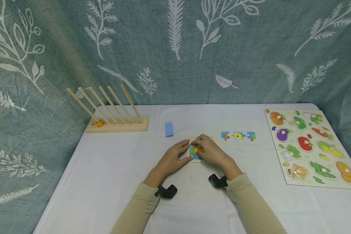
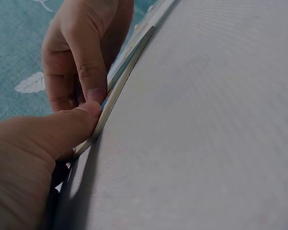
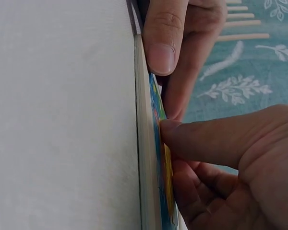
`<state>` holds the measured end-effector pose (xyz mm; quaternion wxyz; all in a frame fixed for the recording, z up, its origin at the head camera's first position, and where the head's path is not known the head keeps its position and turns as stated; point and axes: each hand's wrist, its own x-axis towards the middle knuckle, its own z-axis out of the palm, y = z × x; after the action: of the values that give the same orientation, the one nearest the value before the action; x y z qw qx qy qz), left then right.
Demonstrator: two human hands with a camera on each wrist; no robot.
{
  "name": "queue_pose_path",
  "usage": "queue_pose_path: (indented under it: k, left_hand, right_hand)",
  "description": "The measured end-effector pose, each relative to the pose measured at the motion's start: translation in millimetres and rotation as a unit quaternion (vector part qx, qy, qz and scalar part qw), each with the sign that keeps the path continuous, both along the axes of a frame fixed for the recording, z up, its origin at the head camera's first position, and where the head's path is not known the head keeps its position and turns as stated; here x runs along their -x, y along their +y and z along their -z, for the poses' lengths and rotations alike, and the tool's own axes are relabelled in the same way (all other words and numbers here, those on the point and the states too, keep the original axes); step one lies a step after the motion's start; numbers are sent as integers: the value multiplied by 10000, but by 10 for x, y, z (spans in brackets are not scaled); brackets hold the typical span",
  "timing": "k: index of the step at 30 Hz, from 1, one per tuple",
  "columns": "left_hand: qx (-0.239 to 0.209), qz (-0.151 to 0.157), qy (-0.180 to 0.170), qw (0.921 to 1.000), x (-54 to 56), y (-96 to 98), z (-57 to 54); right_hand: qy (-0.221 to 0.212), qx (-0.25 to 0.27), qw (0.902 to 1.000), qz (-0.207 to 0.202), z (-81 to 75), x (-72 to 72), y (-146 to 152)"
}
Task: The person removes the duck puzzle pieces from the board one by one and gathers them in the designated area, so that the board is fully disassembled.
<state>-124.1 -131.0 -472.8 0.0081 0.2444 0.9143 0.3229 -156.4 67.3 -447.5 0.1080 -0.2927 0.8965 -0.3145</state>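
Note:
A small wooden jigsaw board (image 1: 196, 162) lies in front of me, with bright blue puzzle pieces (image 1: 192, 154) set in its left part. My left hand (image 1: 173, 158) holds the board at its left side, thumb by the near corner and fingers by the far one. Over the board, my right hand (image 1: 209, 150) pinches a yellow puzzle piece (image 1: 197, 148) between thumb and fingers. In the right wrist view the yellow piece (image 3: 169, 177) sits close against the board's face. The right hand hides the board's right part.
Three loose puzzle pieces (image 1: 238, 135) lie in a row beyond the right hand. A blue block (image 1: 169, 130) stands at the back. Far left is a wooden peg stand (image 1: 117, 127) with an orange bead (image 1: 99, 123). A vegetable puzzle board (image 1: 307, 169) lies at right.

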Motion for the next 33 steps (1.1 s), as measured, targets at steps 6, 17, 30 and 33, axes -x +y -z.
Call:
queue_pose_path:
  k: [6,17,30,33]
  left_hand:
    - [-57,-25,-4,10000,5,-1,-7]
    - [-106,8,-89,9999,4,-4,-15]
    - [-131,6,-13,9999,5,4,-13]
    - [-109,-11,-30,9999,10,5,-6]
  right_hand:
    - [103,221,9997,8,0,5,-10]
    - [-3,460,9986,249,33,23,-3]
    - [-164,527,9979,341,55,37,2]
    - [-79,461,9985,288,65,43,7]
